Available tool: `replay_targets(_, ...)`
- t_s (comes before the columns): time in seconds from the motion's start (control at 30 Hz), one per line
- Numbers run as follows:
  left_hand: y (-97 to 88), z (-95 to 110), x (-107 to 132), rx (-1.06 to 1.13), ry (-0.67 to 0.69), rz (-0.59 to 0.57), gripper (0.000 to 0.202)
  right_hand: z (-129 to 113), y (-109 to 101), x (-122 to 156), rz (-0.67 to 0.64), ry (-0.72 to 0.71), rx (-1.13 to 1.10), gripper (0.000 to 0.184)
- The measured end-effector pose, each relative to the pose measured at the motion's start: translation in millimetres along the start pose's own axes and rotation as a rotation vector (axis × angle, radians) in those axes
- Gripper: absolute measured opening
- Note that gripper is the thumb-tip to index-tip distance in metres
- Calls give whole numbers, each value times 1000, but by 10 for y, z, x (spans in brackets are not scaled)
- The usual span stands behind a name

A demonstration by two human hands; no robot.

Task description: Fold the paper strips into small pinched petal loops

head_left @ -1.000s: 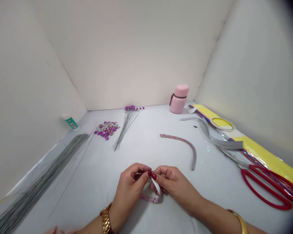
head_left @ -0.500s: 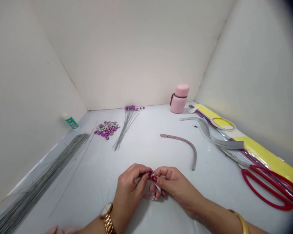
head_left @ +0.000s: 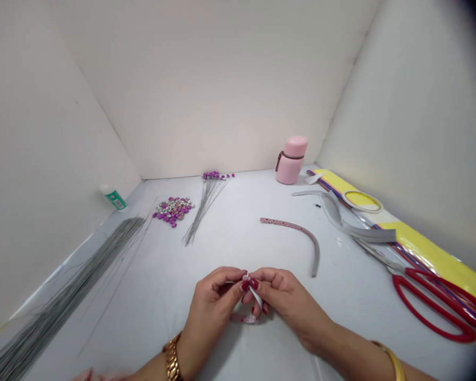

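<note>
Back wall (head_left: 230,79), left wall (head_left: 31,132), right wall (head_left: 412,106): plain off-white panels, cornered upper centre. Bench (head_left: 238,211): pale grey, lower frame. Light: soft, even.

Left hand (head_left: 210,307), right hand (head_left: 287,299), fingers (head_left: 238,291) pinched together.

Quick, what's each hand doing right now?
Left hand: closed, fingertips pinching the spotted ribbon strip.
Right hand: closed, pinching the same ribbon strip at its rolled top.

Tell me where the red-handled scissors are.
In the head view, the red-handled scissors lie on the right side of the table, along the yellow sheets, blades pointing toward the grey strips.
</note>
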State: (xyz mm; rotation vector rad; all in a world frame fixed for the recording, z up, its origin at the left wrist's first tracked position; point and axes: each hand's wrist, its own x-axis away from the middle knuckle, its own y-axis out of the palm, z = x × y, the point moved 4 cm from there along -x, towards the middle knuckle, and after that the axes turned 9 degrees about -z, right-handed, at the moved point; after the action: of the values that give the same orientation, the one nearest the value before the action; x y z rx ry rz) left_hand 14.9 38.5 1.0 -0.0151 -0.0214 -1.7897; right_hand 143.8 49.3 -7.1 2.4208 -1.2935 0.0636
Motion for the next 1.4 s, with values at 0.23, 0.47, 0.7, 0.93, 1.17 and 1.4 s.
replay_targets(0.23, 96, -66, -28, 295, -146, -57, 12, -25, 12, 7, -3, -47, 144, 35)
replay_targets(0.47, 62, -37, -11, 138, -93, -42, 13, -26, 1, 21, 30, -43, 210, 34)
replay_targets(0.7, 22, 155, 62, -468, 205, 22, 17, 0, -29, -1, 63, -36, 182, 34)
replay_targets(0.93, 19, 54, -22, -58, -43, -68, 17, -21, 0, 8, 2, -4, 88, 36)
replay_targets(1.17, 57, 47, -34, 90, -68, -109, 11, 26, -5, -5, -19, 17, 44, 31)
replay_targets(1.4, -16, 96, 43, -345, 160, 79, 11, 28, 24, 7, -24, 85, -25, 30)
